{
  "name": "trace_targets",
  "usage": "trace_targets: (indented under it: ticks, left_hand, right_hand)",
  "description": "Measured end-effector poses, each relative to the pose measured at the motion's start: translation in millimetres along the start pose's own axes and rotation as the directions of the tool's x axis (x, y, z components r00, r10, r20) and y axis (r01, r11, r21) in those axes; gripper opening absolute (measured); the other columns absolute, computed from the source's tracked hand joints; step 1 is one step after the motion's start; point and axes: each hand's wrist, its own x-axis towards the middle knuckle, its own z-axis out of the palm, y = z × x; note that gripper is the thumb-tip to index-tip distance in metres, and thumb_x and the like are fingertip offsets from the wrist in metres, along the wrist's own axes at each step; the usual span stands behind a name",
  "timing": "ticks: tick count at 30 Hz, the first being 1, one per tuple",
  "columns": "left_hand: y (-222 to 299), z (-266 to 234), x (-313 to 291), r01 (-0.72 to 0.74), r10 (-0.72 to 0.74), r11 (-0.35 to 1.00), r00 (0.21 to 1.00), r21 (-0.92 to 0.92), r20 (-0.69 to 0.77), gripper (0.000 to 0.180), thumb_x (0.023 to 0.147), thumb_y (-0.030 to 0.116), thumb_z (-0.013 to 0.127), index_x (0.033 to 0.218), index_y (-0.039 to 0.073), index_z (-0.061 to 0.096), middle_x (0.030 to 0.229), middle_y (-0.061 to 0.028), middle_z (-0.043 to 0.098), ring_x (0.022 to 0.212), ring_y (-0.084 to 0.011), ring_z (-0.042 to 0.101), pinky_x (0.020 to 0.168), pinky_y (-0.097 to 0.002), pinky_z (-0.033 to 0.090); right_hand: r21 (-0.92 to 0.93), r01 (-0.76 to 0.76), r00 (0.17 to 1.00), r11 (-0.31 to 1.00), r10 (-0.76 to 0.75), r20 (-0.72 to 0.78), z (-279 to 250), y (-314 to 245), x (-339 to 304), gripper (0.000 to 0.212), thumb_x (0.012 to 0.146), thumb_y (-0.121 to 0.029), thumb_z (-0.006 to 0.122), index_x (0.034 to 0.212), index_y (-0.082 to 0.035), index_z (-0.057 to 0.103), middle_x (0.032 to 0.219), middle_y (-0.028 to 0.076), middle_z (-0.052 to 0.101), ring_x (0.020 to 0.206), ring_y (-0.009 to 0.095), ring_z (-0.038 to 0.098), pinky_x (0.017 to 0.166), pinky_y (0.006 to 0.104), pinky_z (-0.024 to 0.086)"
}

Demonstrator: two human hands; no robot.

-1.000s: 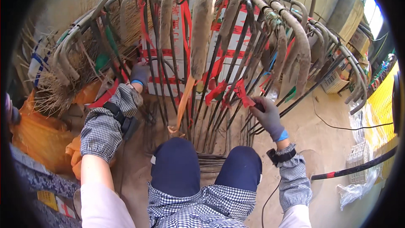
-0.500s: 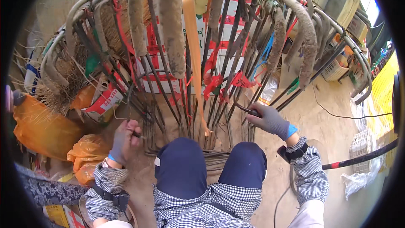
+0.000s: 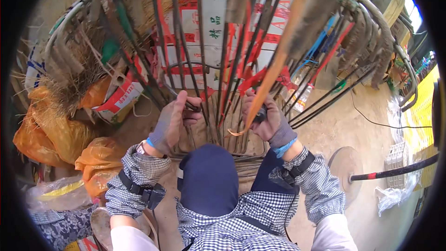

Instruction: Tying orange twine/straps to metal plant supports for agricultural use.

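My left hand [image 3: 174,118], in a grey glove with bare fingertips, is closed on a small dark rod-like piece [image 3: 192,107], mostly hidden by the fingers. My right hand [image 3: 272,123], gloved the same way, wraps round a thick black handle [image 3: 261,114]; its far end is hidden. A tan strip [image 3: 265,90] hangs across the front of that hand, its frayed tip below the fingers; whether the fingers touch it I cannot tell. Both hands are in front of a rack of thin dark metal rods [image 3: 202,42] tied with red tape strips.
Thick, dirt-crusted curved bars [image 3: 320,9] hang overhead, blurred. White and red cartons [image 3: 200,46] stand behind the rods. Orange bags [image 3: 51,125] and dry twigs [image 3: 69,76] lie left. To the right are a round disc [image 3: 346,174], a black hose [image 3: 395,171] and a white basket [image 3: 396,158].
Both hands have come inward and are closer together; the left is also higher. The view has shifted, so the rods and hanging strip sit differently in the picture. Each hand remains closed.
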Motion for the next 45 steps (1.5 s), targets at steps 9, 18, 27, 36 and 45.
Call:
trace_targets:
  ticks: [9, 18, 27, 36, 45]
  left_hand:
    - [10.1, -10.9, -3.9, -0.013, 0.074, 0.945, 0.982, -0.326, 0.176, 0.036, 0.094, 0.039, 0.044, 0.102, 0.005, 0.054, 0.105, -0.0121, 0.06, 0.081, -0.0144, 0.062, 0.071, -0.0262, 0.053]
    - [-1.2, 16.3, 37.4, 0.172, -0.127, 0.948, 0.976, -0.266, 0.179, 0.031, 0.093, 0.033, 0.047, 0.101, 0.004, 0.047, 0.095, -0.0123, 0.06, 0.072, -0.0147, 0.063, 0.059, -0.0239, 0.053]
    - [-4.8, 27.2, 47.5, 0.078, -0.049, 0.983, 0.984, -0.166, 0.173, 0.037, 0.094, 0.042, 0.042, 0.097, 0.006, 0.046, 0.092, -0.0123, 0.058, 0.067, -0.0149, 0.062, 0.057, -0.0257, 0.053]
    - [0.9, 51.5, 64.7, 0.024, -0.029, 0.995, 0.998, -0.101, -0.055, 0.03, 0.095, 0.035, 0.042, 0.081, 0.009, 0.047, 0.051, 0.0011, 0.04, 0.031, -0.0085, 0.039, 0.027, -0.0248, 0.026]
    - [1.4, 59.0, 74.8, -0.012, -0.009, 0.994, 0.981, -0.106, -0.194, 0.029, 0.093, 0.03, 0.045, 0.076, 0.007, 0.048, 0.048, -0.0011, 0.042, 0.032, -0.0119, 0.041, 0.03, -0.0277, 0.03]
  right_hand:
    - [-0.333, 0.358, 0.899, 0.872, -0.418, -0.129, 10.3, 44.0, 2.1, 0.025, 0.089, -0.032, 0.055, 0.099, -0.008, 0.053, 0.082, 0.0, 0.056, 0.075, 0.014, 0.058, 0.063, 0.0302, 0.05]
    - [-0.799, 0.193, 0.746, 0.57, -0.614, -0.258, 6.4, 73.7, 36.5, 0.042, 0.086, -0.05, 0.054, 0.089, -0.009, 0.048, 0.069, 0.002, 0.053, 0.054, 0.009, 0.054, 0.043, 0.0222, 0.044]
    - [-0.95, 0.245, 0.637, -0.192, -0.707, 0.307, -38.9, 60.4, 56.9, 0.044, 0.092, -0.043, 0.048, 0.108, -0.003, 0.044, 0.089, 0.01, 0.056, 0.073, 0.016, 0.06, 0.057, 0.0294, 0.05]
    - [-0.774, 0.093, 0.99, 0.626, -0.139, 0.007, 12.7, 42.5, 14.1, 0.046, 0.088, -0.037, 0.057, 0.113, -0.005, 0.037, 0.095, 0.01, 0.059, 0.069, 0.021, 0.066, 0.054, 0.0304, 0.057]
    - [-0.551, 0.101, 0.974, 0.828, -0.195, -0.115, 25.4, 56.2, 21.3, 0.036, 0.091, -0.033, 0.045, 0.121, -0.014, 0.041, 0.08, 0.0, 0.048, 0.048, 0.007, 0.038, 0.038, 0.0191, 0.032]
